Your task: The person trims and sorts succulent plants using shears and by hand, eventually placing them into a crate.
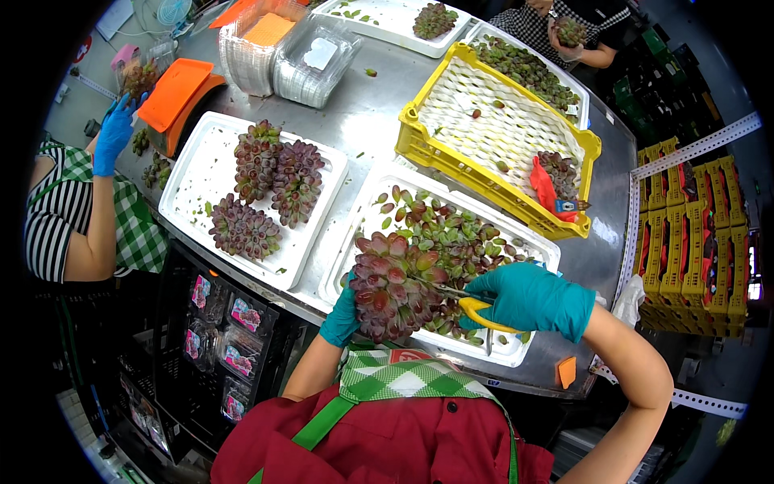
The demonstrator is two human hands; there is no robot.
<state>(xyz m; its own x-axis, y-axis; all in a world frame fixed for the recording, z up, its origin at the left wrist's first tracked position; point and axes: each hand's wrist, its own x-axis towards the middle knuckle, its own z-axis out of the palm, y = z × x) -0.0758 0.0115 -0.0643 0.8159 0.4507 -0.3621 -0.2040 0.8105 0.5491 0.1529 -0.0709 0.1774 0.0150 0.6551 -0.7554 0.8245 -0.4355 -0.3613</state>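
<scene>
A large reddish-purple succulent cluster [383, 282] with plump leaves is held up over the near edge of a white tray [347, 252]. My left hand [340, 319], in a teal glove, is closed around its lower left side; the cluster hides most of the fingers. In my right hand [532, 300], also teal-gloved, are yellow-handled scissors [488, 318], their thin blades pointing left into the right side of the cluster. Loose green and red leaves [451, 242] lie piled in the tray behind and below the cluster.
To the left, another white tray [193, 169] carries three purple succulent clusters [294, 184]. A yellow crate [413, 133] with white netting stands behind my tray. Clear plastic boxes [314, 60] and an orange scale [179, 95] are farther back. Co-workers stand left and far right.
</scene>
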